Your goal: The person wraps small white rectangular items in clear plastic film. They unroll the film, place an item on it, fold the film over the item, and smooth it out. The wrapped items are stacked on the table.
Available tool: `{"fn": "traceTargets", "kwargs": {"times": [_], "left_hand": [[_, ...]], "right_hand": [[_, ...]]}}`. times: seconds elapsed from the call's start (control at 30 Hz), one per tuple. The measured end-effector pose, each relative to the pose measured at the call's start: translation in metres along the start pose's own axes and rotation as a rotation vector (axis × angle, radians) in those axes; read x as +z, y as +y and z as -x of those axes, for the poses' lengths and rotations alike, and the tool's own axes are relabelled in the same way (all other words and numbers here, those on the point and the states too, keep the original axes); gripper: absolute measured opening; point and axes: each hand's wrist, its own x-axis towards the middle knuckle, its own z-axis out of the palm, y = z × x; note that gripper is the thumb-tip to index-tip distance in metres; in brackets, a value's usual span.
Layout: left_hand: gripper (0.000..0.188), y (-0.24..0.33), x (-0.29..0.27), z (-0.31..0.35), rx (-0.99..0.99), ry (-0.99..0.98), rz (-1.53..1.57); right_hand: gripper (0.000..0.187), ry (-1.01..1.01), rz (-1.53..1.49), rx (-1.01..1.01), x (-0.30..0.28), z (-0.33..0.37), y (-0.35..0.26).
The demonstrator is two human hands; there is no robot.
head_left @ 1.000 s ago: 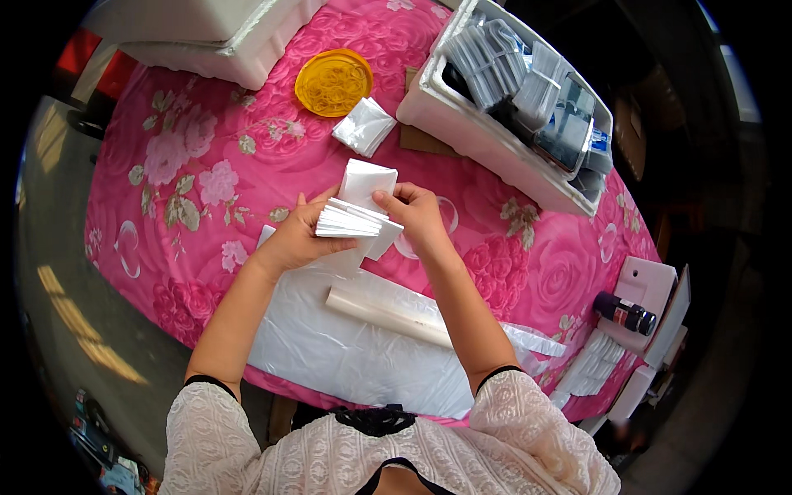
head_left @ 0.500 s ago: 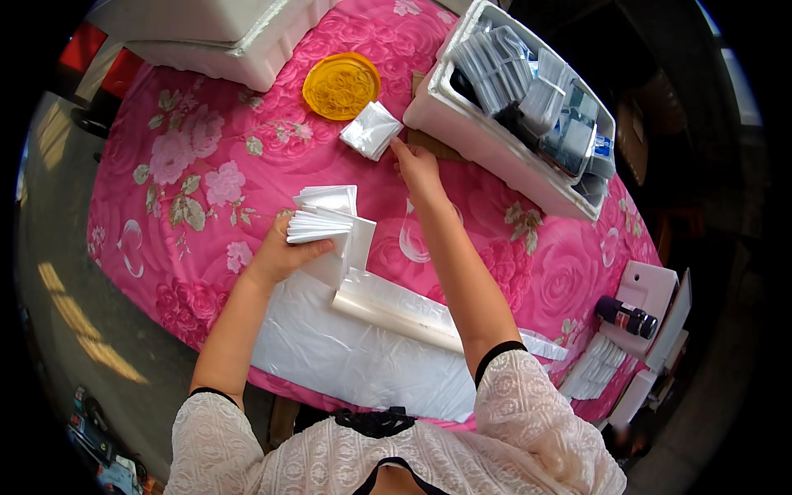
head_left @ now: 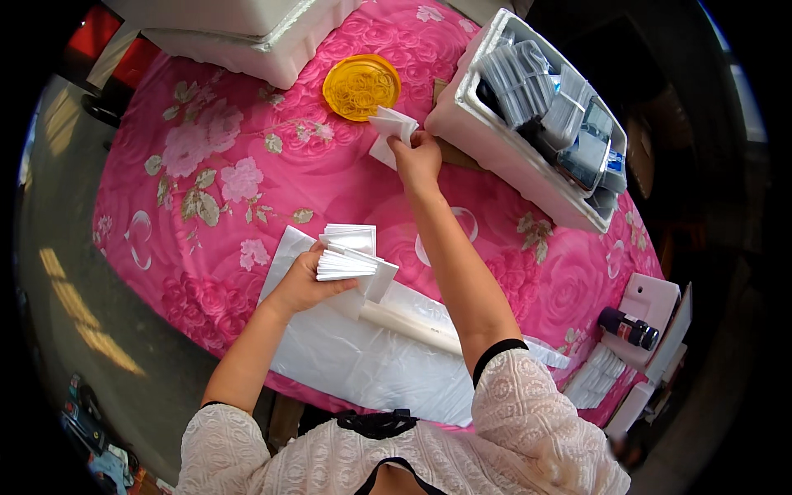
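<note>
My left hand (head_left: pixel 304 281) grips a fanned stack of small white packets (head_left: pixel 353 257) just above a clear plastic sheet (head_left: pixel 355 363) at the table's near edge. My right hand (head_left: pixel 417 162) is stretched far forward and pinches a small pile of white packets (head_left: pixel 391 132) lying beside a yellow round lid (head_left: pixel 360 86). A rolled white strip (head_left: pixel 412 323) lies on the plastic sheet under my right forearm.
A pink flowered cloth (head_left: pixel 214 190) covers the round table. A white foam tray (head_left: pixel 503 148) with several wrapped packets stands at the back right. Another foam box (head_left: pixel 239 33) sits at the back left. A dark bottle (head_left: pixel 629 327) lies on a white board at the right.
My right hand left the stack, reached forward across the table and took hold of the small pile of packets near the yellow lid. The left hand lowered slightly with its stack.
</note>
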Motion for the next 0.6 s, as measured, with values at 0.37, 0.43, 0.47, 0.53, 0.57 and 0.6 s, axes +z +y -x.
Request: {"fn": "traceTargets", "kwargs": {"times": [0.37, 0.43, 0.47, 0.53, 0.57, 0.6], "left_hand": [[0.027, -0.013, 0.009, 0.012, -0.045, -0.039, 0.016], [0.028, -0.012, 0.018, 0.014, -0.040, -0.056, 0.010], [0.028, -0.010, 0.021, 0.016, -0.034, -0.062, -0.027], [0.029, -0.004, 0.029, 0.018, -0.016, -0.072, -0.101], [0.029, 0.001, 0.033, 0.021, -0.023, -0.069, -0.076], [0.030, 0.006, 0.037, 0.024, -0.029, -0.067, -0.051]], "right_hand": [[0.033, -0.316, 1.019, -1.051, -0.106, 0.054, 0.037], [0.033, -0.368, 1.027, -1.020, -0.106, 0.053, 0.042], [0.033, -0.401, 1.036, -0.995, -0.105, 0.050, 0.043], [0.030, -0.440, 0.999, -0.922, -0.107, 0.054, 0.040], [0.028, -0.445, 0.954, -0.873, -0.109, 0.058, 0.036], [0.026, -0.449, 0.907, -0.824, -0.116, 0.063, 0.033]]}}
